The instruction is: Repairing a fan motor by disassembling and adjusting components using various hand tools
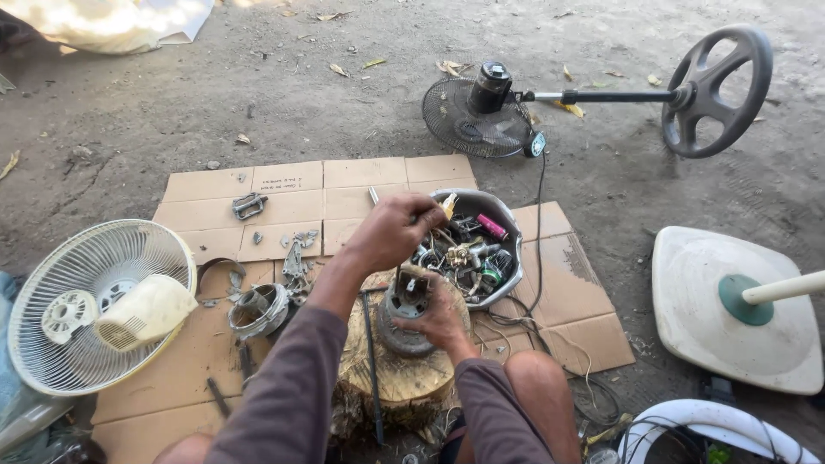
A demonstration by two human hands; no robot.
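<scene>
white fan grille [86,301] on cardboard [292,185] at left | left hand [391,230] clenched on a small tool above motor [406,314] | motor upright on stump [400,374], right hand [440,316] grasping its side | parts bowl [498,215] just behind | black fan [481,116] and white base [730,344] at right
</scene>
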